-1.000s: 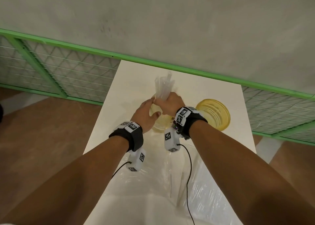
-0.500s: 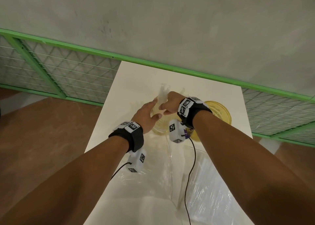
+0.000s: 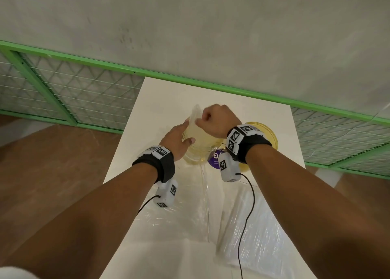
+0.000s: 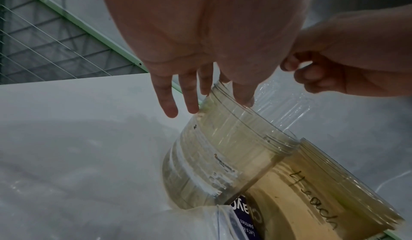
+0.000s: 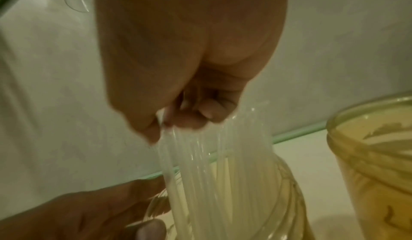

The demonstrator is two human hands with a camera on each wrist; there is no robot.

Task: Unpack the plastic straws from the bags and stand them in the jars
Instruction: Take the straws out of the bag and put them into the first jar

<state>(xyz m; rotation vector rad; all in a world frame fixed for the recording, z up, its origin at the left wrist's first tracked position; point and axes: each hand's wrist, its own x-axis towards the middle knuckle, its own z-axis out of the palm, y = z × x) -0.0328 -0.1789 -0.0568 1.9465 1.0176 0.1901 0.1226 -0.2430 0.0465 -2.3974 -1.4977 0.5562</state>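
Note:
A clear jar (image 3: 195, 152) stands mid-table, with a bundle of translucent straws (image 3: 194, 116) standing in it and leaning left. My right hand (image 3: 200, 121) is over the jar's mouth, fingers curled, pinching the straws (image 5: 211, 164) near their tops. My left hand (image 3: 186, 132) lies against the jar's left side with straight fingers (image 4: 169, 102) touching the rim of the jar (image 4: 223, 146). A second, yellow jar (image 3: 267, 134) stands to the right, partly hidden behind my right wrist. The left wrist view shows handwriting on this yellow jar (image 4: 323, 199).
Clear plastic bags (image 3: 242, 221) lie crumpled across the near half of the white table (image 3: 168, 92). A purple label (image 3: 214, 159) shows between the jars. A green mesh fence (image 3: 84, 92) and a grey wall stand behind the table; brown floor lies on both sides.
My right hand has moved farther out over the clear jar and the straws stick out less. My left hand has loosened from gripping the jar to touching it with straight fingers.

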